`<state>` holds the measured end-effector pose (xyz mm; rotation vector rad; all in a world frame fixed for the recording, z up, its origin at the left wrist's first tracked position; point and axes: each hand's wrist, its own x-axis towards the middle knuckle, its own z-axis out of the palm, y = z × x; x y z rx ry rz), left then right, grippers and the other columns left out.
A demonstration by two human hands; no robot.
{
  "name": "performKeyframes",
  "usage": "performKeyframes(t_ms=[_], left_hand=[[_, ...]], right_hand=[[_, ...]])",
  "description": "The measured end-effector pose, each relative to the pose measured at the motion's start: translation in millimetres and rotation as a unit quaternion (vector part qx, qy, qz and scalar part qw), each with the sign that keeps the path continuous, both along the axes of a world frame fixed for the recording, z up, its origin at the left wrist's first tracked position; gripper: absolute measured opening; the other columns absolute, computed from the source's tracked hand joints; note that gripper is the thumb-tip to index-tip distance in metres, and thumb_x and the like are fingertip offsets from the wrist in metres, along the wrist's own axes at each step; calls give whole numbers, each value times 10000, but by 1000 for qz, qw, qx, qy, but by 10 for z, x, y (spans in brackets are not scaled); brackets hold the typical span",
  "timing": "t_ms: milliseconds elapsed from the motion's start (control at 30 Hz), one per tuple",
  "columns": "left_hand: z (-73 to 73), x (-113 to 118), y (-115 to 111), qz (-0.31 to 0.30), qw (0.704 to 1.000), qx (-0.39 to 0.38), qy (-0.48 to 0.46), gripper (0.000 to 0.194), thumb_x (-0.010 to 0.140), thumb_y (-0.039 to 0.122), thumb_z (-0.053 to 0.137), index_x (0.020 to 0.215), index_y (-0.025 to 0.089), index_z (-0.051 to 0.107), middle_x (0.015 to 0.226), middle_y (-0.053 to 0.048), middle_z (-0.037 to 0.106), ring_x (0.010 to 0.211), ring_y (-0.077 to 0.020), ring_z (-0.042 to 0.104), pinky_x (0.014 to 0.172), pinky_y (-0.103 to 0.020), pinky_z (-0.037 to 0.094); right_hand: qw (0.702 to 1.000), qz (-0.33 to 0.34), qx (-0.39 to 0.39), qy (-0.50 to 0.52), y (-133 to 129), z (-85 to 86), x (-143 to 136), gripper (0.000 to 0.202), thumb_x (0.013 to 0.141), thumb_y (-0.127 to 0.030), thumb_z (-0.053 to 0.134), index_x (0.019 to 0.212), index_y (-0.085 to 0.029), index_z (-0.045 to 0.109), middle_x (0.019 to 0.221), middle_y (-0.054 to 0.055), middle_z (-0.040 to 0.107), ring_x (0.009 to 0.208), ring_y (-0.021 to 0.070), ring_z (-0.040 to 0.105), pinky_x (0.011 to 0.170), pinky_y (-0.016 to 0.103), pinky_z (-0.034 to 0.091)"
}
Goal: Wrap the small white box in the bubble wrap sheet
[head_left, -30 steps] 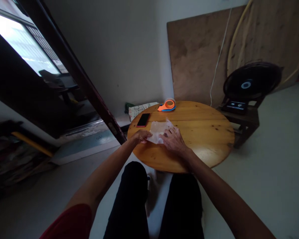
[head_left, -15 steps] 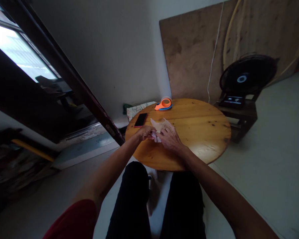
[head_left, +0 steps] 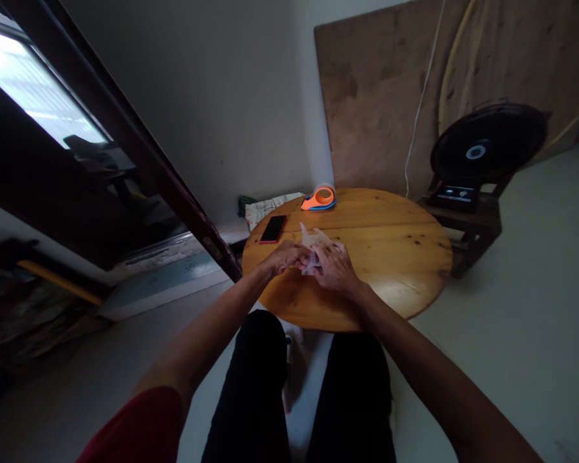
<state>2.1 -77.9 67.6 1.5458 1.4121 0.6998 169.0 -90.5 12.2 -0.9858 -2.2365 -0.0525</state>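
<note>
Between my hands, over the front left of the round wooden table (head_left: 390, 257), is a thin, whitish, see-through plastic bag (head_left: 311, 239), crumpled, with two points sticking up at the far side. My left hand (head_left: 288, 257) pinches its left edge with fingers curled. My right hand (head_left: 335, 265) lies over its right part, fingers bent onto the plastic. The fingertips of both hands almost meet, and they hide much of the bag. Whether anything is inside it I cannot make out.
A phone (head_left: 273, 229) with a red edge lies left of my hands. At the table's far edge sits an orange and blue tape dispenser (head_left: 320, 199). A black fan (head_left: 485, 148) stands on a wooden chair (head_left: 482, 218) at right. Folded paper (head_left: 265, 209) is behind the table.
My hands have come closer together, and the plastic bag is more gathered and covered between them. The whole view has shifted slightly.
</note>
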Motion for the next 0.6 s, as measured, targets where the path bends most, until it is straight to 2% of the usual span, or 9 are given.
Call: performKeyframes(t_ms=[100,167,267,333,433,600], left_hand=[[-114,18,-54,6,996,63,57,181,757,152,583,849,89,726,672,-51,639,603,-141,561,648,-295,494],[-206,42,-90,12,982,145,124,185,739,148,597,853,131,742,798,-63,674,746,-175,599,749,-308,498],[-309,72,-145,-8,940,272,208,180,773,194,609,889,177,747,1020,-88,672,996,-231,592,942,-358,452],[-344,85,-178,-29,912,327,246,190,812,202,577,921,180,731,1100,-101,658,1077,-239,573,1005,-371,419],[-355,105,-214,-37,907,331,259,173,820,165,538,901,172,690,1105,-104,663,1079,-224,573,996,-346,423],[-325,153,-254,-37,905,303,296,128,829,163,504,855,178,628,945,-94,674,948,-222,582,860,-332,445]], right_hand=[[1000,0,-10,10,22,-21,13,494,758,-189,528,1240,-82,537,1143,174,668,1065,291,557,1028,423,248],[1000,1,-14,15,30,-23,27,516,747,-174,523,1252,-71,532,1176,182,662,1066,284,564,1031,418,253],[999,7,-18,27,35,-13,54,494,765,-170,505,1252,-89,536,1199,167,665,1054,271,579,1017,411,272],[999,13,-22,45,45,-6,78,445,790,-180,488,1225,-119,554,1157,140,687,1035,257,593,1001,402,292],[997,-7,-25,78,95,-3,135,370,816,-200,464,1159,-142,590,1098,123,699,1017,252,602,960,395,333],[978,-132,-65,149,247,-13,275,337,808,-267,501,1105,-152,614,1117,127,676,1026,268,606,905,399,405]])
